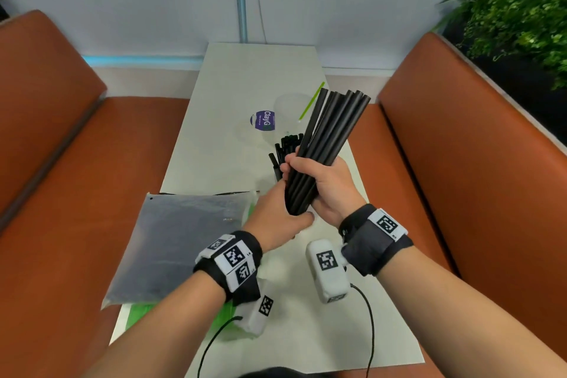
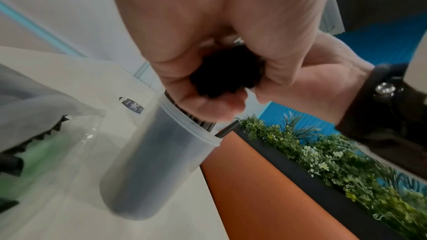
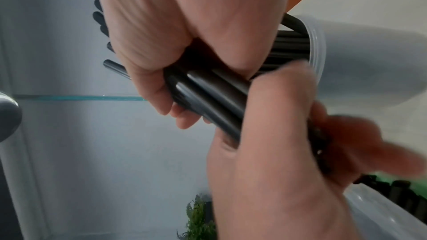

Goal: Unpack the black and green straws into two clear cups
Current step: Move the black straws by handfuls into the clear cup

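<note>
Squaring the bundle of black straws [image 1: 325,144] before it is lowered is judged the step in hand, and it would be done well if the lower ends were tapped level against the left palm, the bundle kept tight, and the whole brought upright over the cup of black straws [image 2: 159,156] so that no straw catches the rim. A slow descent is advised, since the cup is light and already part-filled, and could be tipped by a sideways push.

The right hand [image 1: 329,186] is wrapped closed round the lower half of the bundle, fingers curled over it. The left hand [image 1: 277,218] is cupped under the bottom ends, thumb and fingers pressed to them; in the left wrist view the black ends are seen enclosed between both hands.

The bundle is held above the table [image 1: 233,83], fanned toward 1 o'clock. The cup with black straws stands just at 11 o'clock of the hands. A second clear cup [image 1: 291,107], with a single green straw [image 1: 312,101] in it, is seen farther off at 12 o'clock. The grey bag [image 1: 181,242] lies at 9 o'clock, with green packaging [image 1: 138,313] under its near edge.
</note>
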{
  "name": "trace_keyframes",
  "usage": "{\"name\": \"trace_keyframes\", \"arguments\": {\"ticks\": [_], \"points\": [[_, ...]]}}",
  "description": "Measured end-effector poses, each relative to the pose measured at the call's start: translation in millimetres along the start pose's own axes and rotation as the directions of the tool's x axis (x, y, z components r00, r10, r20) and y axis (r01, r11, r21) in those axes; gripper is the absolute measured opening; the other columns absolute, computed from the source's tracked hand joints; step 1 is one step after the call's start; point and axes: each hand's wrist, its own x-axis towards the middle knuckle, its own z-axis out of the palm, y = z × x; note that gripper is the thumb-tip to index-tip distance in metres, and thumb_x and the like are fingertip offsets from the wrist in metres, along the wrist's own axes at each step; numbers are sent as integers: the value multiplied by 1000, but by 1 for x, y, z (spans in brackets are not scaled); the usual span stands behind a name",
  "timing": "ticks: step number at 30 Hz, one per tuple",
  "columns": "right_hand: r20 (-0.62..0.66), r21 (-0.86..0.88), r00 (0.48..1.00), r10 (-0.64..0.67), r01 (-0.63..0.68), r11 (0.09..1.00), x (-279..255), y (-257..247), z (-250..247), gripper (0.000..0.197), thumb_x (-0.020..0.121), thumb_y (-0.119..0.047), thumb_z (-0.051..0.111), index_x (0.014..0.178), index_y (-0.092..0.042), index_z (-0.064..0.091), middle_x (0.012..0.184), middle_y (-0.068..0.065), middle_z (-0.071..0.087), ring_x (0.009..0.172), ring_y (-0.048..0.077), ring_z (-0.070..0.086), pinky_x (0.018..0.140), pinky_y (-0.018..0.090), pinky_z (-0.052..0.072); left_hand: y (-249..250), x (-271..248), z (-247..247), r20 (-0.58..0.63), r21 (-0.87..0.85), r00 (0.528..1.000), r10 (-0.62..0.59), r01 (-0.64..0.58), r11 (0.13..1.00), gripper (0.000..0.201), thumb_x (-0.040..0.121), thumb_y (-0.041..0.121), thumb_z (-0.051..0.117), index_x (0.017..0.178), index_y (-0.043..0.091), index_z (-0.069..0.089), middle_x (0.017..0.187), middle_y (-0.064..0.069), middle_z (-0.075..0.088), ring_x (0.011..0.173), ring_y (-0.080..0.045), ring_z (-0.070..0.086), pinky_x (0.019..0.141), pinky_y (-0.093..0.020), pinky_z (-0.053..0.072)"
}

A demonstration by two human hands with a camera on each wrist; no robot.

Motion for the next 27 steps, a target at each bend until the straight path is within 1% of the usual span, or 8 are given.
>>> {"name": "trace_keyframes", "arguments": {"ticks": [3, 6, 11, 14, 16, 18, 20, 27], "points": [[-19, 63, 1000, 23, -22, 998, 3, -10, -4, 13, 85, -3, 69, 96, -6, 63, 83, 12, 67, 80, 28, 68, 83, 45, 57, -8, -1, -5, -3, 128, 1000, -13, 14, 992, 23, 62, 31, 61, 81, 33, 48, 67, 9, 50, 53, -4, 48, 45, -12, 36], [-97, 220, 995, 38, -16, 975, 12, -27, -17, 10, 85, -11, 71, 91, -5, 65, 79, 10, 67, 75, 24, 67, 83, 44, 57, -13, -5, -16, 72, 222, 996, -61, 44, 974, 21, 64, 30, 61, 81, 35, 50, 69, 11, 50, 55, -4, 48, 45, -10, 34], [-119, 300, 993, 8, 29, 954, 18, -34, -25, 7, 85, -1, 65, 87, -5, 60, 77, 10, 60, 72, 22, 63, 83, 42, 55, -13, -7, -30, 92, 257, 993, -77, 51, 965, 27, 69, 32, 69, 90, 36, 54, 78, 8, 58, 62, -8, 55, 48, -13, 41], [-165, 359, 986, -35, 93, 929, 19, -37, -23, 9, 85, 2, 61, 83, -5, 56, 75, 11, 57, 71, 23, 61, 82, 40, 54, -8, -10, -37, 3, -153, 999, -50, 50, 987, 55, 65, 55, 72, 115, 35, 59, 104, 0, 70, 91, -14, 68, 74, -29, 57], [-189, 414, 981, -48, 123, 902, 20, -42, -24, 10, 86, 1, 60, 80, -5, 56, 75, 11, 58, 70, 22, 61, 82, 38, 52, -4, -7, -43, -112, -529, 978, -175, 90, 844, 60, 72, 62, 63, 121, 26, 60, 117, -12, 68, 105, -24, 67, 77, -32, 57], [-201, 462, 978, -51, 141, 876, 20, -42, -23, 9, 87, 0, 60, 80, -4, 58, 76, 11, 60, 70, 21, 62, 85, 37, 52, -1, -4, -46, -177, -708, 940, -290, 83, 701, 51, 93, 58, 49, 127, 21, 58, 124, -15, 64, 115, -28, 63, 86, -34, 55], [-188, 480, 980, -62, 147, 865, 18, -37, -14, 8, 88, -1, 61, 81, -5, 58, 79, 11, 61, 76, 21, 63, 90, 38, 52, 1, 1, -44, -218, -746, 922, -319, 53, 664, 47, 100, 53, 37, 128, 22, 60, 125, -12, 65, 117, -26, 62, 99, -38, 49], [-145, 465, 982, -124, 178, 867, 17, -30, -4, 11, 87, 1, 62, 91, -7, 56, 79, 11, 61, 78, 24, 63, 88, 40, 52, 1, 4, -33, -259, -676, 931, -259, 17, 737, 43, 101, 47, 42, 114, 18, 70, 112, -6, 74, 104, -18, 70, 90, -33, 52]]}}
